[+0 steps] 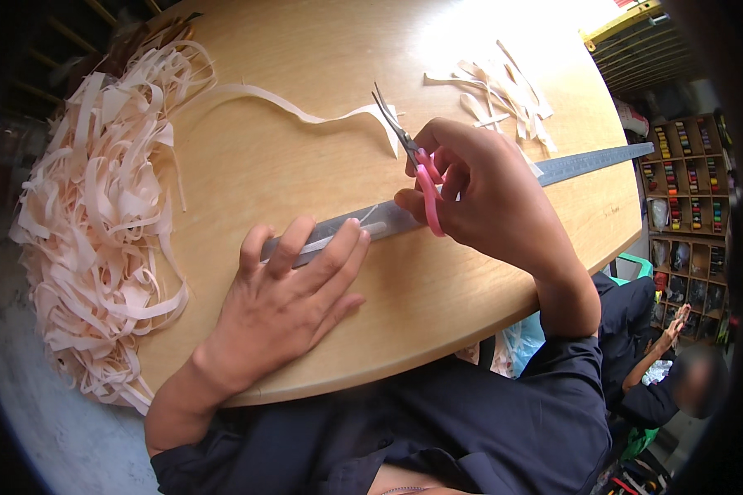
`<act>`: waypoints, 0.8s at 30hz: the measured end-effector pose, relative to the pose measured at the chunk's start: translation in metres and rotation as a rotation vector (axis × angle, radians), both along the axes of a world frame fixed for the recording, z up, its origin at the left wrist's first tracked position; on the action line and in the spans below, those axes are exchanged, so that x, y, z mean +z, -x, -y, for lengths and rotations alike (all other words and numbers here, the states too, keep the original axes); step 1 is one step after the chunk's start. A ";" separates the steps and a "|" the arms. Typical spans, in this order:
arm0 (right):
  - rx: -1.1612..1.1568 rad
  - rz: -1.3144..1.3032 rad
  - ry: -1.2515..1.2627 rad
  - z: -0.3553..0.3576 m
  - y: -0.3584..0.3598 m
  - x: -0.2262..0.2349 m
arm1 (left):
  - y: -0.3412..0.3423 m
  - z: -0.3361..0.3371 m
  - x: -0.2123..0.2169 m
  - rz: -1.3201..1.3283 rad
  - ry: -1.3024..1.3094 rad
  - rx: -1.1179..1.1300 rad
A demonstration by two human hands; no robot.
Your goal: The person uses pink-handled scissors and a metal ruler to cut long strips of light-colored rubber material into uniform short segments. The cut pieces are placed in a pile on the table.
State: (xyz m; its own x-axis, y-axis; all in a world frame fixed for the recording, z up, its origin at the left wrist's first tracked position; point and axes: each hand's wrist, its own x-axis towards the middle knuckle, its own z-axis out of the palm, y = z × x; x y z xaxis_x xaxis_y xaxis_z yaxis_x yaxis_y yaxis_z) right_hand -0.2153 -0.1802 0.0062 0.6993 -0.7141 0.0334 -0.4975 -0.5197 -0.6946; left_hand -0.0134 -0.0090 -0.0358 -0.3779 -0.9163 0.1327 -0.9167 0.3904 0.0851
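**Op:** Head view first; my left hand [293,293] lies flat, fingers spread, palm down on the near end of the metal ruler [470,194], pinning a pale strip [338,238] against it; it grips nothing, only presses.

**Desk:** And the other hand?

**Op:** My right hand [479,194] is curled through the pink handles of the scissors [404,148]; thumb and fingers are closed round the loops; the blades stand slightly parted, tips pointing away from me and a little to the left.

**Desk:** Where is the strip from there?

**Op:** A long ribbon [281,103] runs out past the blade tips; its free end hangs just beside the blades, then it trails off left toward the big heap of strips [99,214] beyond my left hand. I cannot tell whether the blades touch it.

**Desk:** Which way does the ruler run?

**Op:** Its long axis goes from under my left fingers, beneath the right hand, and out to the far right across the round wooden table [437,305]; the scissors cross it at a steep angle. The right hand is nearer the ribbon's end; the left is nearer the pinned strip.

**Desk:** Anything else about?

**Op:** A small pile of cut pieces [504,91] lies past the right hand, well apart from the heap; another person sits low to my right, beside shelves [689,223].
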 end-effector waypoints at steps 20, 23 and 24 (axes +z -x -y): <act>0.006 -0.003 -0.007 -0.002 -0.001 -0.005 | 0.003 0.000 0.002 -0.020 -0.016 0.013; 0.012 -0.009 0.014 -0.001 -0.003 -0.006 | 0.002 0.000 0.002 -0.015 -0.017 0.008; 0.018 0.001 0.029 0.000 -0.004 -0.006 | 0.002 0.000 0.003 -0.016 -0.021 0.011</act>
State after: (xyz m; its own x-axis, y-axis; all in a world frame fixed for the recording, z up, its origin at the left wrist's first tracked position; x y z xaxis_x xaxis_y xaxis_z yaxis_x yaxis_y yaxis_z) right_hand -0.2118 -0.1802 -0.0001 0.7116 -0.7005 0.0541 -0.4877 -0.5479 -0.6797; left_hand -0.0157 -0.0086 -0.0330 -0.3659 -0.9230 0.1194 -0.9194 0.3784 0.1075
